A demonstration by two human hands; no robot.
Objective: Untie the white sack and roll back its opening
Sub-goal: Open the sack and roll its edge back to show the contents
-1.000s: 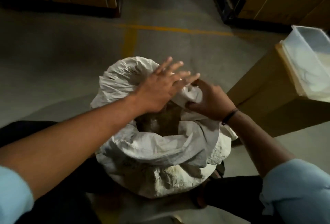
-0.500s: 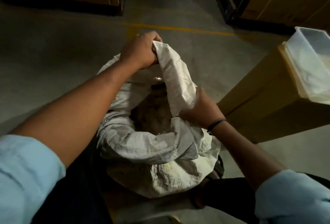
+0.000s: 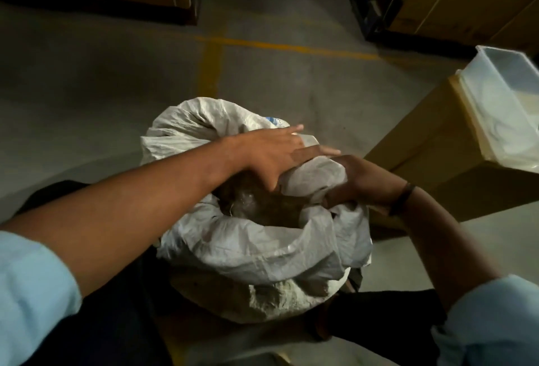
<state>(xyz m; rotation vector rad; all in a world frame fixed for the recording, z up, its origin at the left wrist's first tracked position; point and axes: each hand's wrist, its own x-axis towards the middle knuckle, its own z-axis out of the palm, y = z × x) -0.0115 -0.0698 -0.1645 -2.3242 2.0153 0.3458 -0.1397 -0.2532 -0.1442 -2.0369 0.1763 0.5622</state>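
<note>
While pale blue sleeves frame the bottom corners, the white sack stands on the floor between the person's dark-trousered legs, its mouth open and its rim rolled down in thick folds around brownish contents. On the sack's right rim, the right hand has its grip clenched on a fold of fabric. Over the opening, the left hand lies flat with fingers spread, grip released. Beyond, to the right, a clear plastic bin sits on a cardboard box.
</note>
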